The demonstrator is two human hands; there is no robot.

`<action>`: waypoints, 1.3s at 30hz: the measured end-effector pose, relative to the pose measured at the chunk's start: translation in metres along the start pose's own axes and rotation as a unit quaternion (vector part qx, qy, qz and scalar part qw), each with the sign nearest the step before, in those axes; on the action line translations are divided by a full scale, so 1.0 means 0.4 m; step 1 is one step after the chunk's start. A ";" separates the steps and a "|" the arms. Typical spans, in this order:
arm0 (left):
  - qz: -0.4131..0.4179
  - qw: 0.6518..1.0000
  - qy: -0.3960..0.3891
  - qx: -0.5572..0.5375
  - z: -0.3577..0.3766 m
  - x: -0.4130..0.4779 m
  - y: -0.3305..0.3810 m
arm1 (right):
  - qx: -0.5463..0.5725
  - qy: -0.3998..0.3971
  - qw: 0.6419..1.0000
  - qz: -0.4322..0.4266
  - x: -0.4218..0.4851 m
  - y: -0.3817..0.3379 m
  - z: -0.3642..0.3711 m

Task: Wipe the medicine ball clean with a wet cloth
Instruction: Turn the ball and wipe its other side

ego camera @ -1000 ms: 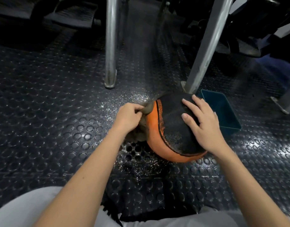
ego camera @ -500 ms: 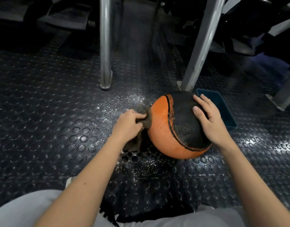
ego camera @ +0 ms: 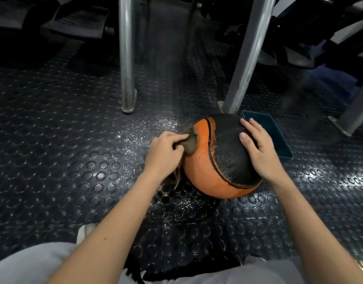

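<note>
Left hand (ego camera: 166, 152): forearm reaches in from the near left, and the fingers are curled tight round a bunched grey-brown wet cloth (ego camera: 190, 142). The wad is pressed to the upper left flank of the round orange-and-black rubber medicine ball (ego camera: 199, 173).

Right hand (ego camera: 260, 152): laid flat on the ball's upper right, fingers straight and slightly spread, palm down on the black panel. It grips nothing.

The ball sits on the dark studded rubber floor mat (ego camera: 53, 152), straight ahead of the person's knees. Being a sphere it has no long axis. The orange panel faces left and toward the person, the black textured panel up and right. The seam between them curves from the far top down to the near right.

Wet speckles (ego camera: 154, 128) glint on the mat left of the ball and just in front of it.

Hard to make out:
- Most of the cloth is hidden inside the fist; frayed strands hang below it.
- The dark blue rectangular plastic tray (ego camera: 279, 140), just right of the ball, is partly covered by the right hand. Its contents cannot be read.
- Beyond the ball, an upright metal leg (ego camera: 126, 58) and a slanted one (ego camera: 248, 58) are cut off at the top edge.
</note>
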State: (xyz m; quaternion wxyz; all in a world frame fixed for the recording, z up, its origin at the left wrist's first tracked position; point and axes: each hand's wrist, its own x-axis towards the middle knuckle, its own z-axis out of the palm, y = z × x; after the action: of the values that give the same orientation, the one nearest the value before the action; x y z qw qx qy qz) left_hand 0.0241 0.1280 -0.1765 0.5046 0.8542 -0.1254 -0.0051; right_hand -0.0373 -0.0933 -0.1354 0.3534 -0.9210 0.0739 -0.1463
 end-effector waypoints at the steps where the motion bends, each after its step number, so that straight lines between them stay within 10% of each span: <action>1: -0.022 0.999 0.015 -0.037 -0.011 0.007 -0.002 | 0.033 -0.001 0.999 0.014 -0.002 -0.006 -0.004; 7: -0.161 0.898 0.055 -0.407 -0.085 0.053 0.032 | 0.153 0.041 0.975 0.155 -0.024 -0.006 -0.041; 12: -0.252 0.828 -0.087 -0.493 -0.087 0.052 0.037 | 0.164 -0.066 0.971 0.162 -0.046 -0.002 -0.041; 16: -0.248 0.818 -0.113 -0.507 -0.071 0.036 0.029 | 0.110 -0.144 0.970 0.162 -0.064 0.023 -0.006; 28: -0.200 0.883 -0.126 -0.405 -0.085 0.023 0.032 | 0.228 0.030 0.958 0.173 -0.049 0.002 0.019; 39: -0.245 0.874 -0.050 -0.416 -0.093 0.011 -0.036 | 0.303 -0.073 0.934 0.174 -0.043 -0.001 0.018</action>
State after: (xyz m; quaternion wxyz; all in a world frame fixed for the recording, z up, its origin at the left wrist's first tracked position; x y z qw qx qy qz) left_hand 0.0364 0.1656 -0.1702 0.7890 0.5675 0.0763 -0.2227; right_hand -0.0512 -0.0843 -0.1441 0.6401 -0.7510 0.1592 -0.0302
